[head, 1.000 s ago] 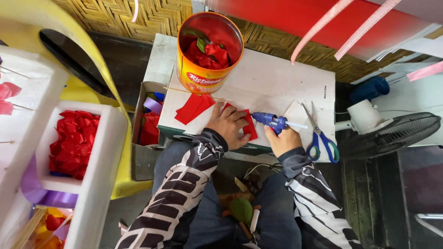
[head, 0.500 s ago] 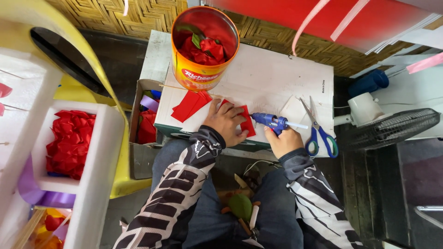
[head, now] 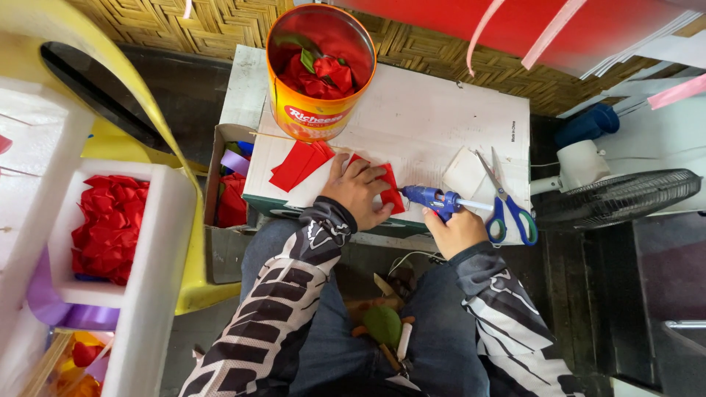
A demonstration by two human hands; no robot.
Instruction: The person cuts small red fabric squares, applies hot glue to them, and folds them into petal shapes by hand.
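Observation:
My left hand (head: 357, 188) presses flat on a small red paper piece (head: 388, 192) lying on the white board (head: 419, 125) over my lap. My right hand (head: 457, 231) grips a blue glue gun (head: 430, 198), its nozzle pointing left at the edge of that red piece. A stack of red paper strips (head: 300, 163) lies just left of my left hand. Blue and green handled scissors (head: 506, 202) rest on the board to the right of the glue gun.
An orange tin (head: 319, 73) holding red paper flowers stands at the board's far left. A white foam box (head: 110, 220) of red flowers is on my left, beside a cardboard box (head: 224, 191) with red and purple scraps. A floor fan (head: 625, 195) stands at right.
The view has shifted slightly. Both hands keep their places, the left on the red piece and the right on the glue gun.

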